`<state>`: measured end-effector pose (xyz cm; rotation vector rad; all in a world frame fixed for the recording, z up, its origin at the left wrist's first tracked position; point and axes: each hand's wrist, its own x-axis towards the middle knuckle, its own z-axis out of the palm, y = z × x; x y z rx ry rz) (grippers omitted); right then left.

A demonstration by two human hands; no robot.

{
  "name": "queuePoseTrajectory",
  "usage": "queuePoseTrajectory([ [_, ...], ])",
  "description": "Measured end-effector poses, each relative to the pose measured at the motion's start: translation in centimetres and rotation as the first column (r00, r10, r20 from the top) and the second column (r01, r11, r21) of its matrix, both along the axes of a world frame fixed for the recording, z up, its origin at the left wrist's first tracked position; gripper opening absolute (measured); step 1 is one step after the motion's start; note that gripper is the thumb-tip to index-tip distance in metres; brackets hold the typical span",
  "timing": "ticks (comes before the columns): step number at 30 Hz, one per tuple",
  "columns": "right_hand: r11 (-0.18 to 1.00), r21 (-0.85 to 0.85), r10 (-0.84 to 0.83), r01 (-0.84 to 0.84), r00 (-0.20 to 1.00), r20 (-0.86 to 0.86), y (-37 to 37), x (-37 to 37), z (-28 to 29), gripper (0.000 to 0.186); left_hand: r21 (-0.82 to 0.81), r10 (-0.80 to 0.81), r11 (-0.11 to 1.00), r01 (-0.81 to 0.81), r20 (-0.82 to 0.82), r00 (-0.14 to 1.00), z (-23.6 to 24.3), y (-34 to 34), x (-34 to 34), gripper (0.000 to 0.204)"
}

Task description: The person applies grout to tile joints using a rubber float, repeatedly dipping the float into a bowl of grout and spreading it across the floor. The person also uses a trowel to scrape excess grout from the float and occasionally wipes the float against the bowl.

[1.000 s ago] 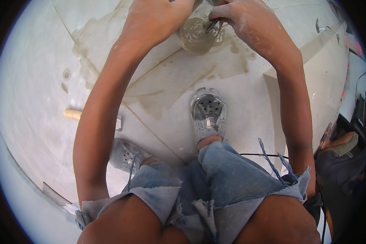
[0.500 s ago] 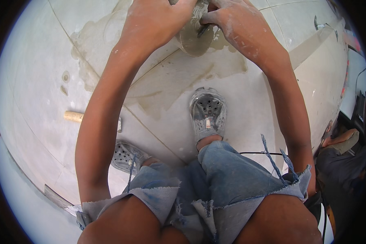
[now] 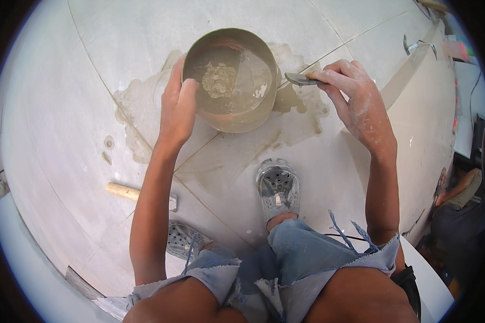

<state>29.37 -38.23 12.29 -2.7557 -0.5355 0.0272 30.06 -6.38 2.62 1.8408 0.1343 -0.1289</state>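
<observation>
A round, mud-coated pot (image 3: 248, 125) holds grey-beige wet mix (image 3: 219, 79), with a thicker lump at its left side. My left hand (image 3: 180, 99) is closed on the pot's left rim, thumb at the inner edge and fingers outside. Whether the pot rests on the floor I cannot tell. To the right of it, my right hand (image 3: 355, 94) pinches a small scraper (image 3: 302, 79). The scraper's flat dark blade points left towards the pot, apart from its rim. Pale dried dust marks the right hand.
Wet smears (image 3: 302, 124) spread over the pale floor tiles (image 3: 91, 215) around the pot. A hammer (image 3: 125, 191) with a wooden handle lies beside my left forearm. My grey clogs (image 3: 278, 188) stand below the pot. At the right edge another person's foot (image 3: 461, 188) shows.
The pot and both hands have come lower into view. My right hand, close to the pot before, is now apart on its right with the scraper; the left hand stays on the pot.
</observation>
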Motion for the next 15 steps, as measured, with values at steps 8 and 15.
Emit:
queuePoseTrajectory([
  [8,0.995,0.069,-0.073,0.078,0.994,-0.076,-1.2,-8.1,-6.2,0.038,-0.350,0.461,0.722,-0.597,-0.399,0.793,-7.5,8.7,-8.4,0.039],
  [15,0.999,0.042,0.015,-0.016,1.000,0.011,1.2,-11.9,-10.4,0.043,-0.425,0.545,0.579,-0.696,-0.434,0.718,-7.3,10.6,-11.4,0.038],
])
